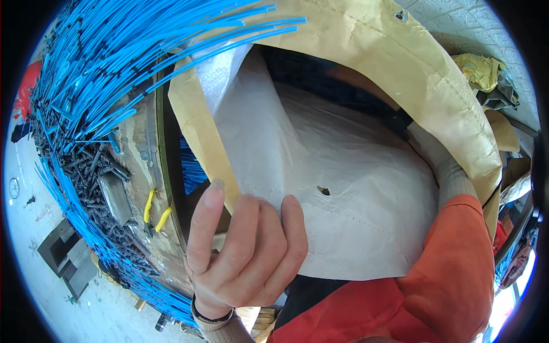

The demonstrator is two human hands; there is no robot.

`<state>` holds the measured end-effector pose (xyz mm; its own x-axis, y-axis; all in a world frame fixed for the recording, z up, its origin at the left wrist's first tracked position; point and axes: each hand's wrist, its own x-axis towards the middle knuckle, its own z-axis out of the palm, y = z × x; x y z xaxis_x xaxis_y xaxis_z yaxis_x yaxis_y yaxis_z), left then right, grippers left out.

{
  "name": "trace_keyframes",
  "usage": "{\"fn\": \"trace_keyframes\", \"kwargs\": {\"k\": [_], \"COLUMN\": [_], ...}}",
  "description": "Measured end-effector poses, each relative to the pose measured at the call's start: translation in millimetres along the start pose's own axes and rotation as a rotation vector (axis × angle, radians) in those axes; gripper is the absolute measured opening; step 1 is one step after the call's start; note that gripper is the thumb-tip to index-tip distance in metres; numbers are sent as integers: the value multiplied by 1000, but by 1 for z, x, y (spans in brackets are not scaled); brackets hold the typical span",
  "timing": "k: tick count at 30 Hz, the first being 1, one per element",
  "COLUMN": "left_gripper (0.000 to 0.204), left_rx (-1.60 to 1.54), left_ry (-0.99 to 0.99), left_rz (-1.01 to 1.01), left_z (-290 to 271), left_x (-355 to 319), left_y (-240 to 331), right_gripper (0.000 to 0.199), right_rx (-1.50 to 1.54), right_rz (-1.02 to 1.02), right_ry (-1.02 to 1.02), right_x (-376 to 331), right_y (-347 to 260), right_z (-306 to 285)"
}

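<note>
A large sack, tan outside and pale grey inside, gapes in front of me, with a small hole in its inner wall. My left hand is raised before its left edge, fingers apart and slightly bent. Nothing shows in that hand; whether the fingertips touch the sack I cannot make out. My right arm, in an orange sleeve with a pale cuff, reaches into the right side of the sack. Its hand is lost in the shadow inside, near a dark shape, so its fingers are hidden.
On the worktable at left lie many blue cable ties, heaps of small black parts, a clear grey block and yellow-handled pliers. A crumpled yellow bag lies at the far right.
</note>
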<state>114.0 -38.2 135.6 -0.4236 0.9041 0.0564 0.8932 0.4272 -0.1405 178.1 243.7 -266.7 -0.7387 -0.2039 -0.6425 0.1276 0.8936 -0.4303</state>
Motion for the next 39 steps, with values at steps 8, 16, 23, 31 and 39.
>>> {"fn": "trace_keyframes", "kwargs": {"k": [8, 16, 23, 31, 39], "left_gripper": [24, 21, 23, 18, 18], "left_rx": [-9, 24, -48, -15, -41], "left_ry": [12, 77, 173, 91, 110], "left_rz": [10, 99, 139, 60, 27], "left_z": [3, 7, 7, 9, 10], "left_x": [-4, -5, 19, 3, 7], "left_y": [-1, -8, -2, -3, -3], "right_gripper": [36, 37, 23, 19, 14], "right_rx": [9, 148, 320, -65, -92], "right_rz": [-3, -124, -113, -232, -115], "right_ry": [-39, 137, 564, 1127, 1091], "right_x": [83, 30, 142, 171, 181], "right_y": [-71, -81, 97, -22, -29], "right_z": [-69, -49, 51, -37, -37]}}
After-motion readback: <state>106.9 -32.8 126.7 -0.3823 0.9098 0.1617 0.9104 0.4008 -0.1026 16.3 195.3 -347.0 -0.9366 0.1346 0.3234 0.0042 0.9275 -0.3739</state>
